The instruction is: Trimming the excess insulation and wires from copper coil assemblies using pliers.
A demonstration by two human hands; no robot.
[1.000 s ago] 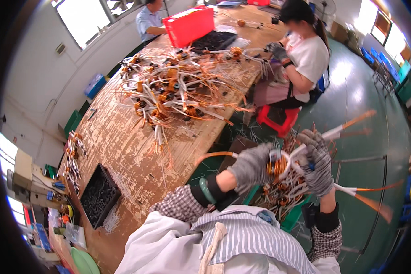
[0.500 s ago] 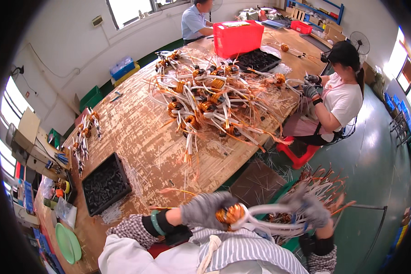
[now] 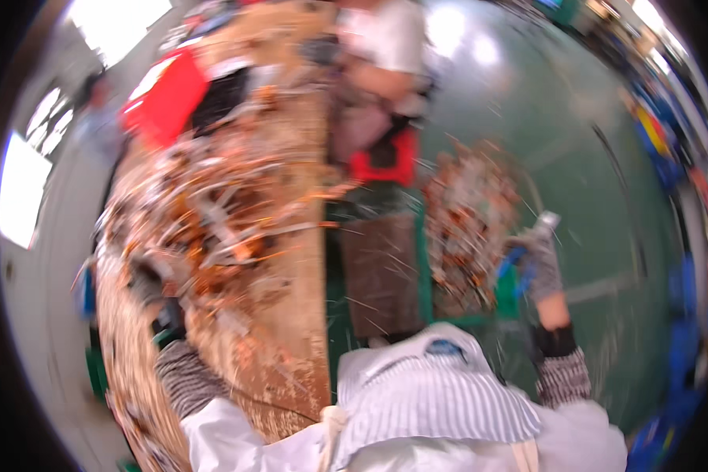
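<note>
A tangled heap of copper-wound coils (image 3: 220,212) with white leads and bared copper ends lies on the far left part of the worn wooden surface (image 3: 299,291), some leads reaching over its right edge. The person's left hand (image 3: 145,283), in a grey glove, is at the near left side of this heap; it is too blurred to tell whether it grasps a lead or is released. The right hand (image 3: 539,256), also gloved, is well apart, above the floor on the right, with a blue object (image 3: 517,263) and a small whitish piece (image 3: 549,220) at it; I cannot tell whether its fingers clench either one. Just left of that hand, a green crate (image 3: 426,271) holds a second mass of coils and wires (image 3: 468,228). Between crate and surface lies a flat brown panel (image 3: 381,271), strewn with thin white offcuts. Beyond the heap, on the far left, a red bin (image 3: 165,98) is beside a black tray (image 3: 222,98). Across the surface's right edge, a co-worker (image 3: 381,47) in a white top sits on a red stool (image 3: 401,157). The person's striped apron (image 3: 440,401) fills the near middle, and green floor (image 3: 582,189) spreads to the right
</note>
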